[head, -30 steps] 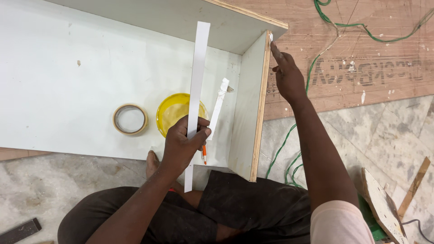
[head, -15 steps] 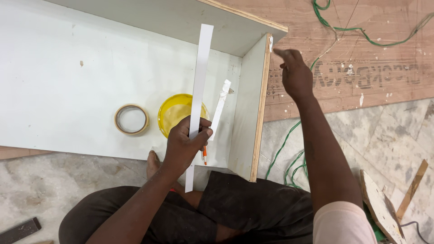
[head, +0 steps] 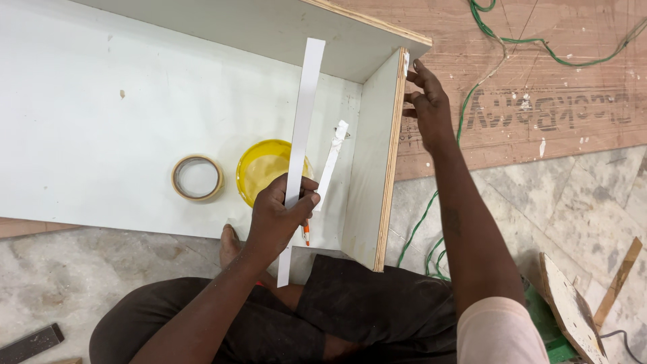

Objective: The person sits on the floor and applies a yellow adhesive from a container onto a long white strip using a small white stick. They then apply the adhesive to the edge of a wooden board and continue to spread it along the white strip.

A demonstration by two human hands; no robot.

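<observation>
My left hand (head: 280,214) grips a long white edging strip (head: 304,111) that rises upright over the white board, with an orange pencil (head: 306,233) tucked under the fingers. My right hand (head: 426,104) rests with spread fingers against the far end of the upright side panel (head: 377,155), at its raw plywood edge. A second, shorter white strip (head: 332,162) leans out of a yellow bowl (head: 263,168) of glue on the white laminated board (head: 101,114).
A roll of masking tape (head: 197,178) lies left of the bowl. A brown plywood sheet (head: 539,81) and green cable (head: 431,216) lie to the right on the marble floor. Wood offcuts (head: 573,303) sit at bottom right, a dark bar (head: 30,342) at bottom left.
My right hand slid slightly down along the outer face of the side panel's far end. The left hand and its strip stayed almost still.
</observation>
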